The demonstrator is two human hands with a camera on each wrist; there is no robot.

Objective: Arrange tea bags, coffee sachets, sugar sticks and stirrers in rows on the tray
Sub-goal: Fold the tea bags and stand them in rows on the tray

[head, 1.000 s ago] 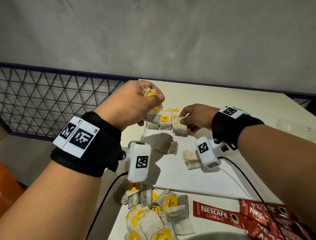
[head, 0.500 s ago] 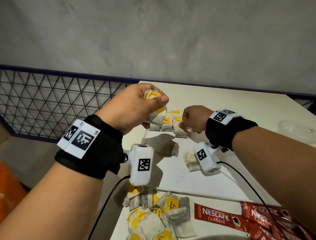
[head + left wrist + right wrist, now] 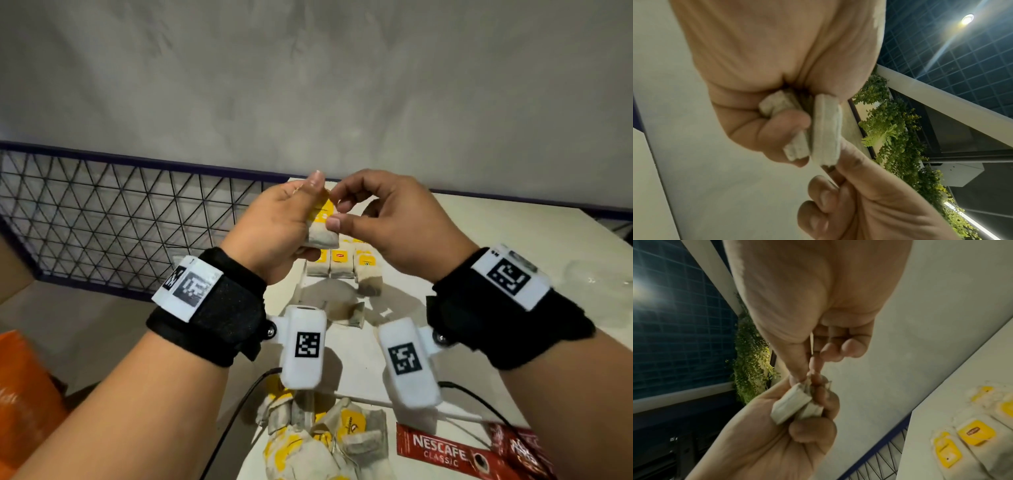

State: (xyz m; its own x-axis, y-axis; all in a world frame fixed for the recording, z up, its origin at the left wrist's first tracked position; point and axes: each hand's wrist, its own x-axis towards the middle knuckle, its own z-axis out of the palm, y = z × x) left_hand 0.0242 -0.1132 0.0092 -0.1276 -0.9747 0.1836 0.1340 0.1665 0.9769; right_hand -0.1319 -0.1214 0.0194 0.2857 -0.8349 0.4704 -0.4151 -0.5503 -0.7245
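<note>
The tea bags (image 3: 322, 228) being worked on sit just above the middle of the head view, a small bunch lifted clear of the tray (image 3: 356, 356). The left hand (image 3: 274, 229) has its fingers curled round them, with soft paper ends sticking out below the fist in the left wrist view (image 3: 826, 129). The right hand (image 3: 383, 222) pinches the edge of the nearest bag between thumb and fingertip; the right wrist view shows that pinch (image 3: 807, 382).

These bags look very light, soft and easily crushed, with thin paper that could tear and tags on strings that may tangle. A gentle pinch at a top corner or the yellow tag seems the safest hold, peeling one bag away while the others stay bunched.

Below the hands, in the centre of the frame, a short row of bags (image 3: 342, 267) lies on the tray; a loose pile (image 3: 325, 442) lies at the bottom centre, with red coffee sachets (image 3: 442, 452) at the lower right.

A second ago the right hand was down at the row, setting a bag there. It has since come up to meet the left hand, and both now sit higher in the frame.
</note>
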